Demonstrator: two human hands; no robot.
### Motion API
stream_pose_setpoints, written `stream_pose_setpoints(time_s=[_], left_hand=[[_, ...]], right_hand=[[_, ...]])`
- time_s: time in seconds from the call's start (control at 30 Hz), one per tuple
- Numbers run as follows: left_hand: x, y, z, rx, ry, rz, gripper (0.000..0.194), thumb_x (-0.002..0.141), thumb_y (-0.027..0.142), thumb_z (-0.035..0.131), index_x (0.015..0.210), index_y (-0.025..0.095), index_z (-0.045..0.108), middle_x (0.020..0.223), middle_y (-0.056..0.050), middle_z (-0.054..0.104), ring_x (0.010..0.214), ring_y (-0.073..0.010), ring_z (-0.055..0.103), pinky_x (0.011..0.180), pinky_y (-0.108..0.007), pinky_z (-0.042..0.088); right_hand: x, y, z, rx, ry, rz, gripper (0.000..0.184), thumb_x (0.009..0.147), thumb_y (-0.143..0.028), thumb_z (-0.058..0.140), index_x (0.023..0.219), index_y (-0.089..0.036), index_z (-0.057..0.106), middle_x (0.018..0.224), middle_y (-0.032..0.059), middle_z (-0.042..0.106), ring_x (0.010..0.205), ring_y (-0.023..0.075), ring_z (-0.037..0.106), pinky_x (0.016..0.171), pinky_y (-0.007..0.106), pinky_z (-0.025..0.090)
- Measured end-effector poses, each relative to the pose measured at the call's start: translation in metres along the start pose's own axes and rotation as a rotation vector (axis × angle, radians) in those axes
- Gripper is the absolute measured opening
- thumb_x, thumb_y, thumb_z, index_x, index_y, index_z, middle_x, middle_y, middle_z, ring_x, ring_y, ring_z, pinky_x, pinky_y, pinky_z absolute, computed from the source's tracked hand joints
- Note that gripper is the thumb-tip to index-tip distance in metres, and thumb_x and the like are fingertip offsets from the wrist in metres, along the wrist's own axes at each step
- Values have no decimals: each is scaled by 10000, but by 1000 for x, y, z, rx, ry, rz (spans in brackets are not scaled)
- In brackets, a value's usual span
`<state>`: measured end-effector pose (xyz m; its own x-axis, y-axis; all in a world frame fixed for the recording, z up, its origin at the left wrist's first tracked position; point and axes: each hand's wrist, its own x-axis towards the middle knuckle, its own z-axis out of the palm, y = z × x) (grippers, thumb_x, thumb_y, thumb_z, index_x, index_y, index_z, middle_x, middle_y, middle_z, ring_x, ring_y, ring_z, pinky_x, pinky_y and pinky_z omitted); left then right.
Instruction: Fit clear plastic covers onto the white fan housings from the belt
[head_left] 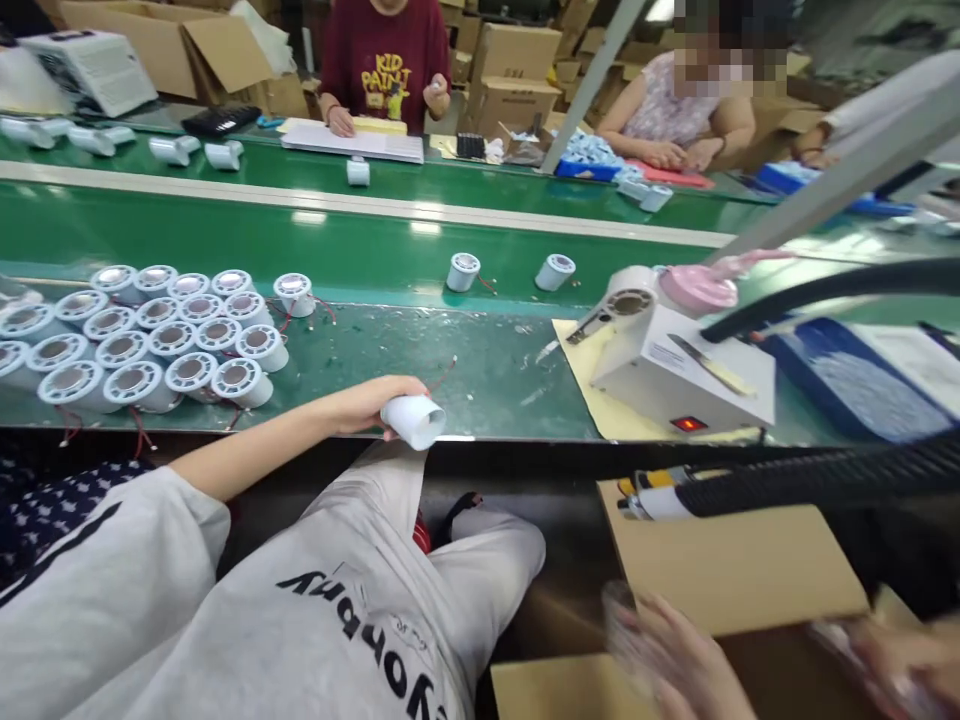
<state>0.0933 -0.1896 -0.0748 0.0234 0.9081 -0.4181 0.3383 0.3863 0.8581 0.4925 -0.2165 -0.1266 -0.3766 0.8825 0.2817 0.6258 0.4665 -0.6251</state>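
My left hand (367, 402) rests on the near edge of the green table. Its fingers are closed round a white cylindrical housing (414, 421) whose open end points to the right. My right hand (686, 660) is low at the bottom of the view, over an open cardboard box (731, 570). It is smeared by motion, with something clear and blurry beside it. On the table to the left stands a cluster of several white round housings with metal tops and red wires (150, 340).
A white machine with a red light (675, 375) sits on yellow paper at the right, beside a blue tray (862, 390) and black hoses (825, 480). Two housings (463, 271) stand on the green conveyor. Other people work across the belt among cardboard boxes. A blurred pinkish shape (911, 655) fills the bottom right corner.
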Motion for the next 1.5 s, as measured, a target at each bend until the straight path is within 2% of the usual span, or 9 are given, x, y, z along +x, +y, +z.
stream_pose_setpoints(time_s=[0.13,0.23,0.37,0.47,0.7,0.87,1.07,1.2,1.5], left_hand=[[7,-2,60,-160,-452,-39,539,816,646,410,941,155,593,758,-70,627,503,-146,507,378,-255,387],[6,-1,78,-99,-680,18,484,800,607,560,954,160,661,802,-55,664,594,-148,557,429,-230,399],[-3,3,77,222,-445,379,257,884,360,598,1013,181,730,967,-52,688,873,-178,623,766,-278,489],[-9,-2,77,279,-284,555,304,880,397,699,1117,208,728,1023,-54,654,930,-194,608,860,-319,473],[7,-32,87,200,-282,651,594,691,521,897,1210,269,758,1190,-104,604,1118,-269,595,1003,-438,506],[8,-35,90,43,-422,603,689,711,397,895,1353,277,674,1452,-143,584,1330,-324,568,1030,-447,534],[-5,-28,94,-292,-450,316,721,744,318,855,1407,209,596,1367,-151,652,1045,-217,695,864,-356,594],[-5,-29,90,-321,-503,308,768,734,365,877,1432,227,589,1388,-148,650,992,-201,699,807,-311,580],[-6,-23,81,-127,-522,555,725,756,384,874,1430,298,621,1468,-125,616,1287,-299,628,957,-371,573]], right_hand=[[15,-53,42,-382,93,-372,342,1004,-319,604,1339,-281,660,1387,165,603,1078,316,682,865,448,608],[40,-71,62,-520,85,-359,335,949,-200,650,1274,-253,712,1422,190,582,1086,339,654,846,466,607],[46,-70,56,-212,-178,-204,105,869,-184,740,961,-228,764,1389,142,608,1137,324,653,845,421,618],[40,-70,47,155,-297,-30,108,908,-315,727,853,-222,734,1279,121,643,1126,293,673,905,413,600],[39,-74,44,536,-129,320,316,860,-379,749,599,-214,685,1011,99,717,941,254,705,742,346,571],[40,-65,45,766,-51,505,345,781,-455,837,564,-226,698,951,93,775,996,298,724,869,439,589],[34,-60,44,613,-134,175,249,748,-378,898,961,-276,820,1290,91,739,1230,344,681,1076,520,540],[26,-60,43,452,-126,21,258,846,-319,823,1100,-297,781,1277,70,747,1237,314,687,1088,484,550],[23,-62,42,696,-183,271,424,782,-486,872,1111,-262,729,1195,79,749,1079,280,728,939,429,640]])
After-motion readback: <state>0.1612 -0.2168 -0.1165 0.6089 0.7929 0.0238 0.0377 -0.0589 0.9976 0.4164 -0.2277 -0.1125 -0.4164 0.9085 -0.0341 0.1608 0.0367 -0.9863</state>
